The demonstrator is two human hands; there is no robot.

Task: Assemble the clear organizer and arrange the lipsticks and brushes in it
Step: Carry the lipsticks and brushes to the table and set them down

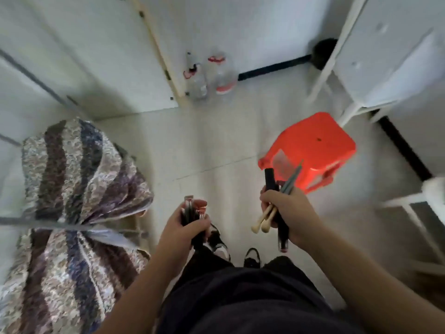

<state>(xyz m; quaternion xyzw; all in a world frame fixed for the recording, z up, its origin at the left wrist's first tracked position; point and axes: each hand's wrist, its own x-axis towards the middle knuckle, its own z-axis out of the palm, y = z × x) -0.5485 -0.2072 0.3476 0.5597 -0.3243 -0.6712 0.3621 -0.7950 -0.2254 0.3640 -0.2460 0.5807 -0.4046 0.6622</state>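
Note:
I stand over a pale tiled floor. My left hand (185, 227) is shut on a bunch of lipsticks (196, 208), clear and dark tubes with reddish tops sticking up out of the fist. My right hand (286, 210) is shut on a bundle of brushes (277, 184): a black handle and grey-green stems point up and away, cream wooden handle ends (261, 224) poke out toward me, and a dark tube hangs below the palm. The clear organizer is not in view. The frame is blurred.
A red plastic stool (317, 145) stands just beyond my right hand. A striped blanket (77, 179) is draped over something at the left. Clear bottles (212, 75) stand by the far wall. White furniture legs (409, 208) are at the right. My shoes (251, 257) show below.

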